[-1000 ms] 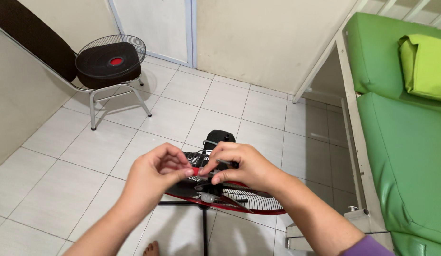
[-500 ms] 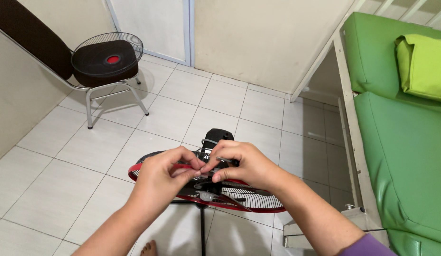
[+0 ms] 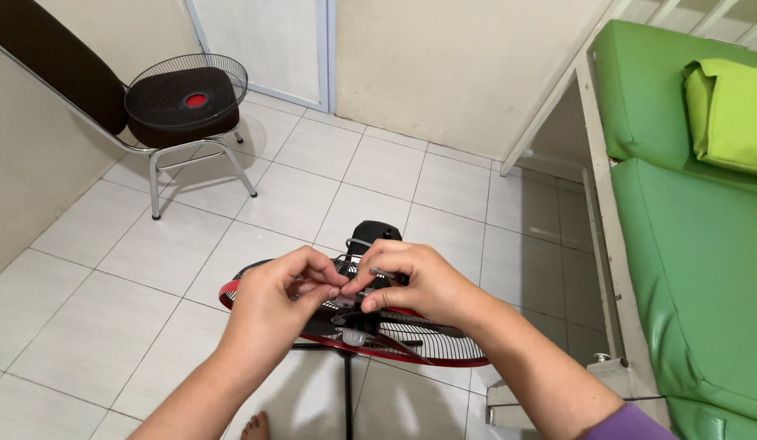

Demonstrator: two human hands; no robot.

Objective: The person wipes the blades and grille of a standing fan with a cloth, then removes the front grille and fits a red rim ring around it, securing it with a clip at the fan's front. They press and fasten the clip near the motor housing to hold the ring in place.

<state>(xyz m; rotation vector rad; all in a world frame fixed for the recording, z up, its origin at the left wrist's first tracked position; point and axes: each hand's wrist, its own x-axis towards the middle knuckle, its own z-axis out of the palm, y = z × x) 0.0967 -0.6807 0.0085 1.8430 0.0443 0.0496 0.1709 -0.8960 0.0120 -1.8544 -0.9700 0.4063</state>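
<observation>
A standing fan lies tilted face-up below me, its rear wire grille ringed in red and its black motor housing pointing away. Both hands meet over the fan's centre hub. My left hand pinches something small at its fingertips; the thing itself is too small to make out. My right hand grips a thin metal piece right against the left fingertips. The fan's dark pole runs down toward my bare foot.
A metal-framed chair at the back left carries a detached round fan grille with a red centre. A green cushioned bench with a lime pillow fills the right side. White tiled floor, a pale door and walls lie behind.
The view has shifted slightly. My hands stay together over the hub, with the fingers working closer at the small part. The fan has not visibly moved.
</observation>
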